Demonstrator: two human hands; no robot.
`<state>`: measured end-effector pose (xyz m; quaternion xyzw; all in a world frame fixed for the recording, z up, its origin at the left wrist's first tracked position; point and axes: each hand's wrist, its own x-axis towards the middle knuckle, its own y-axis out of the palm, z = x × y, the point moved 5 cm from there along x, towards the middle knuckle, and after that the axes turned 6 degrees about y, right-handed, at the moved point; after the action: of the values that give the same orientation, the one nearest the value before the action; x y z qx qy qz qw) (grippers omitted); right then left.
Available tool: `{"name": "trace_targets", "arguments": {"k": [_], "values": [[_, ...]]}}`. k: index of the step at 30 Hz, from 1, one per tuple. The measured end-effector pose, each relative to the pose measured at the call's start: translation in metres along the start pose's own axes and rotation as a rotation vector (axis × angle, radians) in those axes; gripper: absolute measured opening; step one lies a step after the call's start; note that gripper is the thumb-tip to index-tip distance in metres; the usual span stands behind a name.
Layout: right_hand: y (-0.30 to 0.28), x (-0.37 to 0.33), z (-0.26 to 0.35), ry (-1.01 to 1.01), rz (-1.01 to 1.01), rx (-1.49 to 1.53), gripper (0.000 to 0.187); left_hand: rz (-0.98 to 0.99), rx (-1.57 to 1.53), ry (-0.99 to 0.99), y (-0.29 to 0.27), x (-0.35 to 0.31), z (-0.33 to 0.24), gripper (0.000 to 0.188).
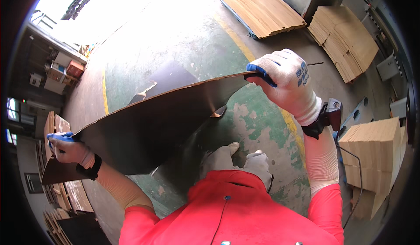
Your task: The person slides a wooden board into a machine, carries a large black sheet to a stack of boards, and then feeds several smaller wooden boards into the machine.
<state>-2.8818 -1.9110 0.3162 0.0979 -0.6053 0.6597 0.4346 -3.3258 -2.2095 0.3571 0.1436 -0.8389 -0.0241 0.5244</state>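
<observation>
A large, thin, dark sheet [144, 127] with a rough brown edge is held up in front of me, tilted across my body. My left hand [70, 149], in a white glove with blue fingertips, is closed on its left part. At its upper right corner my right hand [282, 76], gloved the same way, grips the edge with fingers wrapped over it. Beyond the sheet, another dark flat piece [168, 81] with a torn pale edge shows on the floor; part of it is hidden. The held sheet covers much of the floor on the left.
Wooden boards lie in a low stack [262, 6] at the far right, beside a second board stack [343, 39]. Closer on the right stands a tall pile of light panels [372, 153]. Boards [78, 195] lean at the left. Yellow lines [291, 127] cross the worn green floor.
</observation>
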Motion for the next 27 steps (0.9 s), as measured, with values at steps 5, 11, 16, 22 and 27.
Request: {"name": "trace_targets", "arguments": {"k": [5, 11, 16, 22, 27], "values": [[-0.041, 0.010, -0.041, -0.229, 0.055, -0.014, 0.022, 0.010, 0.250, 0.119, -0.072, -0.061, -0.031, 0.034], [-0.025, -0.009, 0.017, -0.410, 0.265, 0.139, 0.026, 0.232, 0.421, 0.127, -0.169, -0.046, -0.007, 0.043], [0.002, -0.007, 0.035, -0.428, 0.033, 0.040, 0.042, 0.351, 0.471, 0.141, -0.164, -0.041, 0.027, 0.047], [0.001, 0.029, 0.123, -0.528, -0.063, 0.016, 0.043, 0.126, 0.309, -0.177, -0.164, -0.007, 0.083, 0.049], [0.007, 0.047, 0.140, -0.505, -0.106, -0.037, 0.040, 0.125, 0.101, -0.222, -0.128, 0.008, 0.127, 0.053]]}}
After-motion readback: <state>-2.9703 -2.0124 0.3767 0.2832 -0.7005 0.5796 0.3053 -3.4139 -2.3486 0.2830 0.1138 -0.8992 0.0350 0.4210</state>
